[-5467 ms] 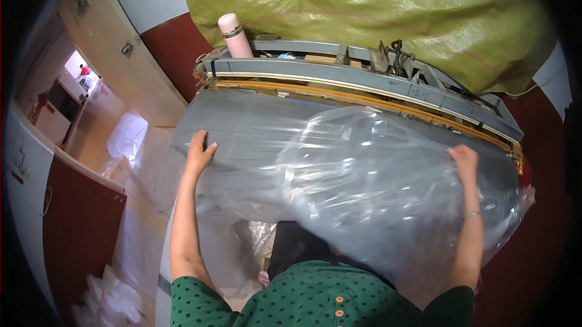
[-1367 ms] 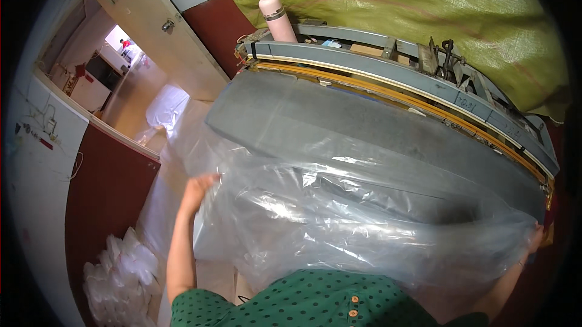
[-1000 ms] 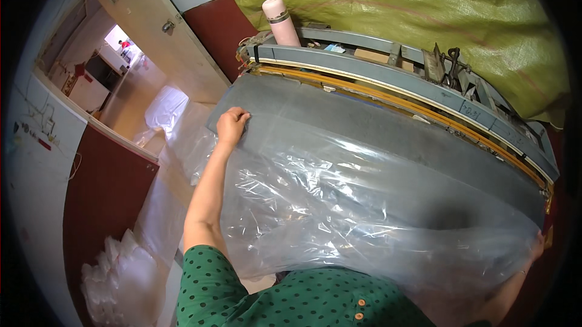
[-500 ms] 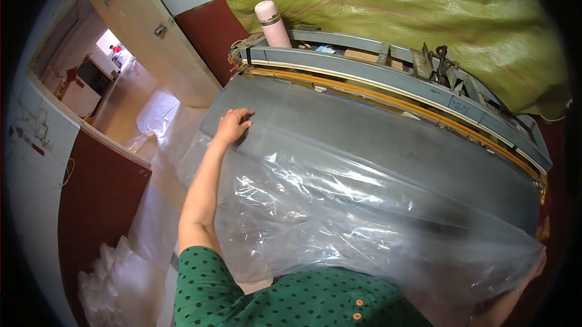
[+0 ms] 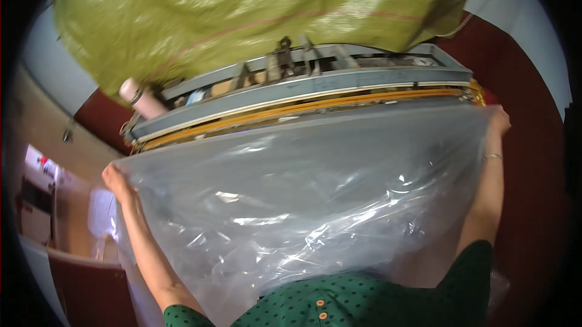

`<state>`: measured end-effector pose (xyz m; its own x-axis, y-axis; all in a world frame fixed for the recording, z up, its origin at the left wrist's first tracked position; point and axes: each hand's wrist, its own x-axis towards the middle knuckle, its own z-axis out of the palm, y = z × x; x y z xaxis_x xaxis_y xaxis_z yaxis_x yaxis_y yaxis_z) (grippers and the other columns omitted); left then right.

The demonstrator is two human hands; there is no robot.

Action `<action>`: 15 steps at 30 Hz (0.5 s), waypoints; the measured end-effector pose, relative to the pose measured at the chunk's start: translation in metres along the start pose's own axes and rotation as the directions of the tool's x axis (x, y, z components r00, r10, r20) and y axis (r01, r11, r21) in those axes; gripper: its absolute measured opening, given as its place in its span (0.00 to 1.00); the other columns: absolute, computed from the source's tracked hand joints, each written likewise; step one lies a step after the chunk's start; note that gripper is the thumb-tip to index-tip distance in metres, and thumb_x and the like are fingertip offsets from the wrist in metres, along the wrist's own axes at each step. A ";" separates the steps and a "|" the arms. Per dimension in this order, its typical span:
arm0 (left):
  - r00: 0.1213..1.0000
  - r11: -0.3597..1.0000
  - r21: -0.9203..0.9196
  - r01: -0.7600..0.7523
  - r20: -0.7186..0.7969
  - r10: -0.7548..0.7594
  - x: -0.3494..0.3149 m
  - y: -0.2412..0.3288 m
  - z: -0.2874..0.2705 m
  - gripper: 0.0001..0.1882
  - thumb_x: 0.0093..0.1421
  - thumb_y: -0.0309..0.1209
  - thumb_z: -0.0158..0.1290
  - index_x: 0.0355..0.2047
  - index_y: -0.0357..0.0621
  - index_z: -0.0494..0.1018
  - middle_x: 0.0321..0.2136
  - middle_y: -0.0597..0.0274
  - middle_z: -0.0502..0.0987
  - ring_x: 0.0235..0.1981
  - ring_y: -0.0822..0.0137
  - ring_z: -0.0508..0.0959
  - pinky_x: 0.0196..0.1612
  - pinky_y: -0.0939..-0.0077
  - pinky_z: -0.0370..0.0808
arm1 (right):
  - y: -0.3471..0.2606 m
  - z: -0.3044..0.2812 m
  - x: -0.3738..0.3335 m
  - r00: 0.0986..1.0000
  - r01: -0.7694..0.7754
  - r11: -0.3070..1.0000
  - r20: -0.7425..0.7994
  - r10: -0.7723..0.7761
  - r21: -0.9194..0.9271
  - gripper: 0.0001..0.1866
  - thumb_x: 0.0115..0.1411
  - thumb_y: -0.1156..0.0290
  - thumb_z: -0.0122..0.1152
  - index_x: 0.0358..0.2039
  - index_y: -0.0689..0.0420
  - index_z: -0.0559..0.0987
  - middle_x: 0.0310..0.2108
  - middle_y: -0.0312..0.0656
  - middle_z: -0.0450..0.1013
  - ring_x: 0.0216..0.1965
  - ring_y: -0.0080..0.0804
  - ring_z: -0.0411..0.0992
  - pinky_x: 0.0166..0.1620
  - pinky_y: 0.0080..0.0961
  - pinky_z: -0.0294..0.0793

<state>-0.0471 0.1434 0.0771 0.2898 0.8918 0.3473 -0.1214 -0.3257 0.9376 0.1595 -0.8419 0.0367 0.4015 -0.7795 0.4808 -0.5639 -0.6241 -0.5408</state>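
Current step, apparently: spread the plastic sheet [image 5: 315, 196] over the table [image 5: 433, 104]. Left hand [image 5: 116, 179] and right hand [image 5: 499, 122] grip its far corners, near the table's far edge. Next move likely requires even alignment.

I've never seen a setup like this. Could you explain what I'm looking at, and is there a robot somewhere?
There's no robot here, just a person's two bare hands. The view comes from a wide fisheye camera on the person's head, looking down, so straight edges bend and their own green dotted shirt shows at the bottom. The left hand and right hand each grip an upper corner of a clear plastic sheet, stretched between them. Something grey shows dimly through it. Beyond is a long grey metal frame with a pink bottle at its left end, and a yellow-green tarp behind.
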 end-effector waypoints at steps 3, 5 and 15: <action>0.922 0.886 0.254 -0.387 0.106 0.373 0.030 -0.083 0.014 0.09 0.60 0.33 0.43 0.26 0.41 0.63 0.20 0.68 0.61 0.22 0.76 0.60 0.24 0.80 0.61 | 0.007 0.039 -0.011 0.973 0.202 0.965 -0.150 -0.177 0.166 0.18 0.58 0.58 0.46 0.30 0.63 0.74 0.30 0.54 0.72 0.35 0.46 0.71 0.39 0.39 0.67; 0.934 0.891 0.292 -0.348 0.187 0.303 0.047 -0.140 0.000 0.09 0.59 0.32 0.43 0.25 0.41 0.63 0.19 0.69 0.60 0.21 0.76 0.59 0.24 0.81 0.61 | -0.003 0.073 -0.052 0.977 0.213 0.919 -0.092 -0.193 0.332 0.15 0.57 0.61 0.50 0.30 0.62 0.70 0.29 0.52 0.71 0.34 0.45 0.70 0.39 0.36 0.66; 0.954 0.989 0.065 -0.130 0.279 0.107 0.129 -0.210 0.023 0.08 0.58 0.30 0.49 0.24 0.45 0.63 0.19 0.75 0.60 0.21 0.82 0.58 0.22 0.87 0.56 | -0.057 0.110 -0.066 0.955 0.276 0.798 -0.055 -0.293 0.536 0.14 0.55 0.62 0.55 0.25 0.61 0.71 0.25 0.45 0.71 0.28 0.33 0.67 0.37 0.29 0.66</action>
<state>0.0376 0.3195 -0.0745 0.5288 0.7285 0.4354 -0.0958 -0.4585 0.8835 0.2446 -0.7611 -0.0405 0.5088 -0.5582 0.6554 0.0480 -0.7417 -0.6690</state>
